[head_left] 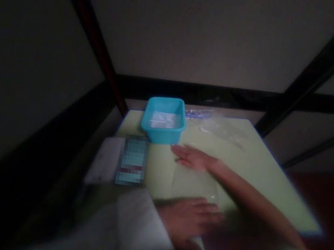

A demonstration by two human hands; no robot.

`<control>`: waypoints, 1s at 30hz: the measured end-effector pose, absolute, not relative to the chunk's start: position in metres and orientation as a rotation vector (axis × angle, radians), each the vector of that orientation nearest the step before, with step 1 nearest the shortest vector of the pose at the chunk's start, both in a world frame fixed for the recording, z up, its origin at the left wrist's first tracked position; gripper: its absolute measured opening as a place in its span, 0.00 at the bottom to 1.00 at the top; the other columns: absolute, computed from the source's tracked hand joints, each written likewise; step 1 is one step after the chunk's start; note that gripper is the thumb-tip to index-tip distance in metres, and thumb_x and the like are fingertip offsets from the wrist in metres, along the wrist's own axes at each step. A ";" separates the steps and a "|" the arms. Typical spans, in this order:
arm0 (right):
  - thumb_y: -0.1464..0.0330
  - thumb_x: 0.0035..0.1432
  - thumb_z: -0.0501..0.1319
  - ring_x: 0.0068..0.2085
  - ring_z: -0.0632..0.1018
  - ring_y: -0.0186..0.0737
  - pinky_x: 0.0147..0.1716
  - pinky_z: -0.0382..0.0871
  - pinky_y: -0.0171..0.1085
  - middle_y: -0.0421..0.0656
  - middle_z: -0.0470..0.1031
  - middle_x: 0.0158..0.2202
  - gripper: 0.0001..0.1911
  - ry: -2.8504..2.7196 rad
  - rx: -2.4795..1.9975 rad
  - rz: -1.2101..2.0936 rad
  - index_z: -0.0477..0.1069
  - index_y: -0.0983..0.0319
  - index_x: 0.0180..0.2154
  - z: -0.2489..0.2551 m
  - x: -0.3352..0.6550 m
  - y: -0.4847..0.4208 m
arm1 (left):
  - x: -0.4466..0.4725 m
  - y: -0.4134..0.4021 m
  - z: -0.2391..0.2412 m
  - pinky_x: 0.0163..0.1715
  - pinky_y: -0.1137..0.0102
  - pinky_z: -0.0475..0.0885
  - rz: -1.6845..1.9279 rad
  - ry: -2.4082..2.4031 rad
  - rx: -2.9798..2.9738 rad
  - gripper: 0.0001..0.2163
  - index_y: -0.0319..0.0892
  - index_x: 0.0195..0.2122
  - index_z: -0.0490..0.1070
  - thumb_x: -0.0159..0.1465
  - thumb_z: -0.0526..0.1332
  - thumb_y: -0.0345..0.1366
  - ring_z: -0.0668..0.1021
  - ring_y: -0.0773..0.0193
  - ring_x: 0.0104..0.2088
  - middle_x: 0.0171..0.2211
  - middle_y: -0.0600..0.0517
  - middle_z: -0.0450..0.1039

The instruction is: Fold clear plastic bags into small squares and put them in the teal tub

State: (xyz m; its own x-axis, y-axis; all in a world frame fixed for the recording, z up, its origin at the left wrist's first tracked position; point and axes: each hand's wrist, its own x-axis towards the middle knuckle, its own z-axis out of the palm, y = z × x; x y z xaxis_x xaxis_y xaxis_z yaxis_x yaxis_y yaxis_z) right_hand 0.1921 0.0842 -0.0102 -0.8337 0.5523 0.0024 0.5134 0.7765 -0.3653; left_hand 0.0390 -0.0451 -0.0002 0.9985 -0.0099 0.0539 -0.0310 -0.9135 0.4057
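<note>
A clear plastic bag lies flat on the pale green table. My right hand rests flat on its far edge, fingers stretched out to the left. My left hand lies flat on the bag's near edge, fingers spread toward the right, in a white sleeve. A turquoise plastic tub with something white inside stands just beyond my right hand.
More crumpled clear plastic lies at the table's far side. A blurred-out card and a white sheet sit at the left edge. Dark frame bars rise around the table. The scene is dim.
</note>
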 end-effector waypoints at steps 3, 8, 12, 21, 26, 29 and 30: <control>0.56 0.67 0.41 0.66 0.51 0.42 0.64 0.41 0.49 0.49 0.48 0.66 0.30 -2.851 -0.862 0.546 0.47 0.63 0.65 -0.013 0.189 0.091 | 0.040 -0.045 0.000 0.65 0.59 0.46 0.067 -0.026 2.719 0.29 0.39 0.63 0.53 0.64 0.55 0.44 0.48 0.54 0.67 0.66 0.47 0.46; 0.57 0.68 0.39 0.66 0.52 0.41 0.64 0.41 0.49 0.48 0.50 0.66 0.29 -2.786 -0.833 0.593 0.49 0.64 0.64 -0.001 0.192 0.090 | 0.041 -0.048 0.006 0.64 0.56 0.46 0.067 -0.019 2.709 0.28 0.43 0.62 0.54 0.62 0.57 0.43 0.47 0.53 0.66 0.67 0.50 0.46; 0.58 0.68 0.40 0.65 0.55 0.39 0.64 0.46 0.46 0.47 0.52 0.65 0.28 -2.658 -0.805 0.609 0.50 0.64 0.64 0.021 0.207 0.076 | 0.040 -0.048 0.012 0.65 0.59 0.46 0.142 -0.089 2.689 0.29 0.41 0.64 0.50 0.64 0.53 0.46 0.46 0.57 0.67 0.67 0.50 0.44; 0.59 0.67 0.46 0.66 0.48 0.43 0.64 0.44 0.49 0.43 0.42 0.68 0.31 -2.666 -0.910 0.539 0.36 0.57 0.67 0.014 0.267 0.001 | 0.001 0.003 0.003 0.65 0.60 0.44 0.259 0.490 2.740 0.33 0.36 0.66 0.40 0.65 0.52 0.44 0.46 0.56 0.67 0.67 0.41 0.42; 0.58 0.66 0.46 0.67 0.46 0.44 0.64 0.40 0.51 0.46 0.39 0.68 0.35 -2.775 -0.956 0.477 0.29 0.59 0.66 -0.003 0.275 -0.018 | -0.006 0.011 -0.012 0.65 0.57 0.45 0.133 0.499 2.737 0.36 0.36 0.66 0.41 0.63 0.56 0.47 0.46 0.53 0.67 0.67 0.39 0.42; 0.60 0.67 0.45 0.67 0.46 0.42 0.65 0.39 0.50 0.41 0.39 0.68 0.32 -2.727 -0.959 0.440 0.31 0.55 0.66 0.006 0.280 -0.023 | -0.014 0.009 0.003 0.65 0.60 0.44 0.295 0.495 2.638 0.32 0.38 0.66 0.38 0.67 0.48 0.47 0.46 0.56 0.67 0.68 0.43 0.38; 0.60 0.67 0.45 0.67 0.46 0.42 0.65 0.40 0.50 0.39 0.40 0.68 0.32 -2.719 -0.955 0.422 0.32 0.53 0.66 0.011 0.282 -0.026 | -0.019 0.008 0.011 0.65 0.61 0.45 0.363 0.494 2.573 0.30 0.38 0.67 0.37 0.68 0.44 0.47 0.47 0.57 0.67 0.68 0.44 0.38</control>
